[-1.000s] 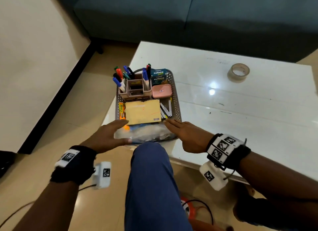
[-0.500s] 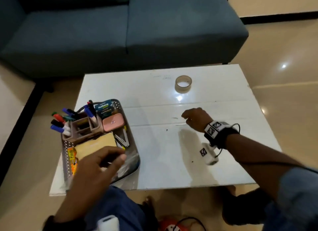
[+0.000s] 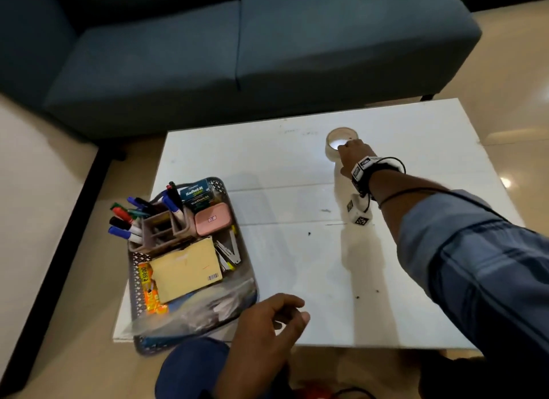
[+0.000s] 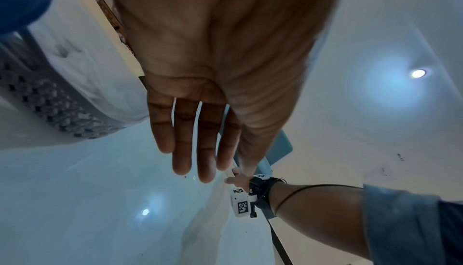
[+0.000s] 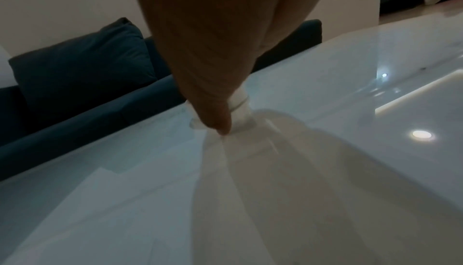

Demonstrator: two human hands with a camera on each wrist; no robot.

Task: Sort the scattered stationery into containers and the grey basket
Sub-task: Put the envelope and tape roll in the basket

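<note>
A beige tape roll (image 3: 330,153) lies flat at the far side of the white table (image 3: 297,265). My right hand (image 3: 346,149) is stretched out to it, and its fingers curl over the near rim. In the right wrist view a fingertip (image 5: 218,124) comes down against the tape roll (image 5: 241,106). The grey basket (image 3: 135,294) stands at the table's near left corner. It holds a marker holder (image 3: 162,229), a pink case (image 3: 212,219), a yellow envelope (image 3: 185,269) and a plastic bag (image 3: 208,306). Just right of the basket, my left hand (image 3: 285,312) hovers relaxed and holds nothing.
A dark blue sofa (image 3: 237,57) runs along the table's far side. My knee (image 3: 193,366) sits below the near edge, under the basket. The basket overhangs the table's front edge. Small dark specks dot the tabletop.
My right hand left the basket's front, crossed the table and reached the tape roll. My left hand lifted off the basket and drifted right. The head view swung right.
</note>
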